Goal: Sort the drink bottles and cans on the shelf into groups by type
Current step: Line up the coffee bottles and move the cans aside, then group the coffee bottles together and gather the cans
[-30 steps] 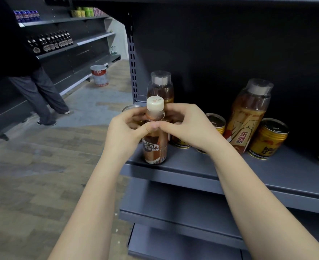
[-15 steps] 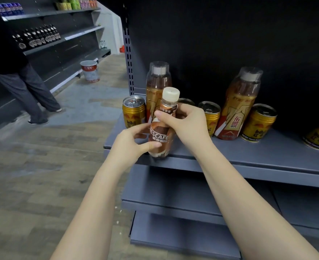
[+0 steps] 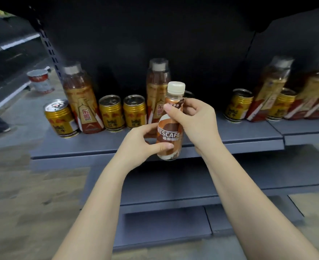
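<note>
Dim aisle: grey metal shelving (image 3: 249, 141) with a dark back panel (image 3: 173, 44) stands on worn wood-patterned floor (image 3: 32, 203).

Two bare forearms enter from the lower edge, the left from about 7 o'clock and the right from about 5 o'clock, and both narrow toward slim wrists. No sleeve, cuff or glove covers them anywhere in view; the arms are uncovered from the frame's edge up to the hands. The left hand (image 3: 141, 145) and the right hand (image 3: 196, 122) are bare too, with no ring, watch, strap or bracelet showing on the fingers or wrists. The fingernails that show, on the left thumb (image 3: 167, 146) and the right thumb (image 3: 169, 110), are short, rounded and unpainted. Motion blur softens the forearms' outlines near the bottom edge.
</note>
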